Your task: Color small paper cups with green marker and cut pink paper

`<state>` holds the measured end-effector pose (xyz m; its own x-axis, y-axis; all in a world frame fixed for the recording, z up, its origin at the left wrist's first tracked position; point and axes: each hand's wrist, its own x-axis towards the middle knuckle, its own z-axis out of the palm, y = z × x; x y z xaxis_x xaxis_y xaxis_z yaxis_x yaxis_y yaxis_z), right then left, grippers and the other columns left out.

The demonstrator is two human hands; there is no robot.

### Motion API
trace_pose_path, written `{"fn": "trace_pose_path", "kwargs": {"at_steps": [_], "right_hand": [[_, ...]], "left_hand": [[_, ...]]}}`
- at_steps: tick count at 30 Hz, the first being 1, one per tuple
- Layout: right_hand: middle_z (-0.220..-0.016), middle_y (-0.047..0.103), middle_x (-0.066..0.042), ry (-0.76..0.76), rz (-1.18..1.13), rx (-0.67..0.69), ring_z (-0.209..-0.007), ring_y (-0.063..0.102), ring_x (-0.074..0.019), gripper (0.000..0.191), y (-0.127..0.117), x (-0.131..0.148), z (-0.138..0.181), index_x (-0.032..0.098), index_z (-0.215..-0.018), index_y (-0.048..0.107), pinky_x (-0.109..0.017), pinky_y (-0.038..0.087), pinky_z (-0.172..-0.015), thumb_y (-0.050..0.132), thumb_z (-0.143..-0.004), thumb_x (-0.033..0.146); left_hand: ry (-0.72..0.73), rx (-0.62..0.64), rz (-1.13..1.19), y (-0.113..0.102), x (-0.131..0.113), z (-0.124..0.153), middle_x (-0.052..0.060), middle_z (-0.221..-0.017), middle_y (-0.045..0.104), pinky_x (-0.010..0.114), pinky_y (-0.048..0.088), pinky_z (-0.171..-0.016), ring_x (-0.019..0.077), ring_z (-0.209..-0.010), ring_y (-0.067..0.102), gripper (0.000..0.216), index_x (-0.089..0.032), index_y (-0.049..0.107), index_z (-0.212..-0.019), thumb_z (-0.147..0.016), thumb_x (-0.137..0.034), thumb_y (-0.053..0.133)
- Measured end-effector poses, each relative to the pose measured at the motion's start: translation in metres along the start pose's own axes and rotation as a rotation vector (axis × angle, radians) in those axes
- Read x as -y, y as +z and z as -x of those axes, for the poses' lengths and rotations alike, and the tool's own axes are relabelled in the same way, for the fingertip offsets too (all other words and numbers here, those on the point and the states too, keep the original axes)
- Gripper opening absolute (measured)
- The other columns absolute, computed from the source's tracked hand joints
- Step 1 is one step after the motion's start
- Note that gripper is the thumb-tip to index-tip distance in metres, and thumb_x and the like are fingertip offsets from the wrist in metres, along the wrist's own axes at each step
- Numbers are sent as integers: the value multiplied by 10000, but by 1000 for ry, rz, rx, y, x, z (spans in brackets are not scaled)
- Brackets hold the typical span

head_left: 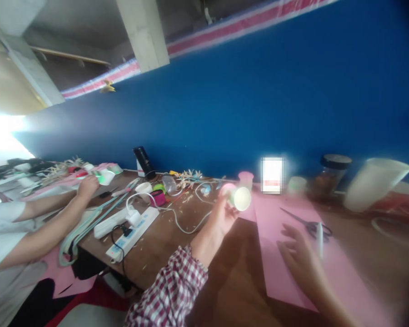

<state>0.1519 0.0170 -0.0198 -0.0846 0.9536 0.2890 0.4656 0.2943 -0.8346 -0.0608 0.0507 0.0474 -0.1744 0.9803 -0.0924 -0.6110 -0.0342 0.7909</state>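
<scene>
A pale paper cup (242, 199) is in my left hand (224, 213), whose fingers wrap round it with the cup's round end towards me. Something pinkish and green shows just behind it, too blurred to name. Over a pink paper sheet (276, 268) my right hand (298, 252) hovers with its fingers apart, holding nothing. Dark-handled scissors (311, 227) lie on that sheet, right beside the right hand. Next to them is a slim white stick (320, 240), perhaps a pen or glue stick. A pink cup (246, 180) stands behind my left hand.
White power strips (136, 236) with plugs and cables occupy the table's left part. A dark-lidded jar (332, 170) and a tilted whitish container (375, 184) stand right. Against the blue wall (259, 100) glows a bright, pixelated rectangle (272, 175). A co-worker's hand (87, 186) works at far left.
</scene>
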Motion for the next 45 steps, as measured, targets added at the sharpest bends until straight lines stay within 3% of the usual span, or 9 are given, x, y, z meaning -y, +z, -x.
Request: {"fn": "trace_pose_path", "kwargs": {"at_steps": [3,8,14,19,32,35,39,43,45], "right_hand": [[-1117,548,-126,10,1,14,-774,613,-181,467,0,1,2,191,-1256,422,-317,553,-640,479,-859,431],[-1130,541,-130,3,-4,36,-798,612,-189,484,0,1,4,187,-1260,418,-322,554,-661,477,-861,454],[-1116,541,-119,0,-21,21,-791,609,-182,466,0,1,4,198,-1250,421,-314,553,-657,477,-863,452],[-1120,542,-110,12,5,27,-779,608,-174,462,1,2,4,216,-1252,427,-297,554,-630,484,-859,451],[-1114,557,-122,-3,0,22,-765,625,-178,444,3,-1,4,202,-1237,434,-304,562,-639,472,-864,441],[-1117,555,-121,4,-7,32,-768,624,-177,451,3,-2,4,205,-1240,432,-305,562,-645,472,-864,451],[-1125,552,-123,23,-19,31,-775,625,-184,479,4,-6,4,208,-1242,434,-305,564,-628,484,-848,477],[-1092,567,-116,31,-46,18,-748,630,-182,479,5,-10,3,217,-1233,440,-308,568,-600,492,-836,481],[-1091,569,-116,33,-60,30,-743,634,-181,465,7,-10,3,219,-1229,438,-316,572,-603,488,-840,468]], "left_hand": [[-91,7,201,0,8,8,66,-965,648,228,553,-579,162,-769,657,394,-212,577,-1063,-729,-364,720],[-91,47,345,-2,20,9,60,-981,663,227,558,-590,168,-800,663,309,-200,599,-1042,-770,-322,681],[-51,159,486,-10,6,13,54,-1060,659,254,572,-698,187,-941,642,306,-208,593,-1104,-813,-296,620],[27,201,418,-10,-4,20,48,-1049,662,272,566,-720,192,-947,636,366,-230,567,-1157,-805,-304,633],[-67,55,474,-22,10,7,55,-1027,677,266,575,-705,178,-906,656,349,-205,564,-1161,-825,-292,603],[-59,86,394,-17,17,9,56,-1046,667,257,573,-668,181,-901,654,351,-212,579,-1124,-801,-337,640],[-110,138,50,-13,13,26,66,-1010,659,260,558,-638,187,-857,651,377,-206,592,-1088,-741,-292,714],[-96,252,-351,-22,-26,43,108,-1123,615,312,542,-731,232,-966,618,501,-206,562,-1162,-698,-223,748],[-12,194,-545,-32,-51,41,117,-1172,592,393,542,-749,260,-973,610,529,-234,532,-1189,-702,-258,737]]}}
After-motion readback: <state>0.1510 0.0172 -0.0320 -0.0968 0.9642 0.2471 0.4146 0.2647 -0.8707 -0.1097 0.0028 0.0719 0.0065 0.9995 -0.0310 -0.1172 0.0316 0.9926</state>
